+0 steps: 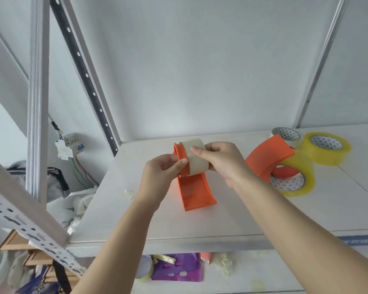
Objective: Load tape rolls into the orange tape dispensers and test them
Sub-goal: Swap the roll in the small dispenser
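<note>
Both hands meet over the white shelf (221, 209), holding an orange dispenser (194, 192) with a pale roll (194, 159) seated at its top. The left hand (162, 172) pinches the dispenser's orange rim at the roll's 9 o'clock side, thumb pressed against it. The right hand (220, 161) wraps the roll from 3 o'clock, forefinger laid across the tape face. The dispenser's curved tail seems to rest on the shelf at 6 o'clock, though contact is hard to judge. At 3 o'clock from the hands a second dispenser (268, 158) sits hooked in a yellow roll (295, 179). Beyond it, toward 2 o'clock, stand another yellow roll (325, 149) and a clear roll (286, 135).
</note>
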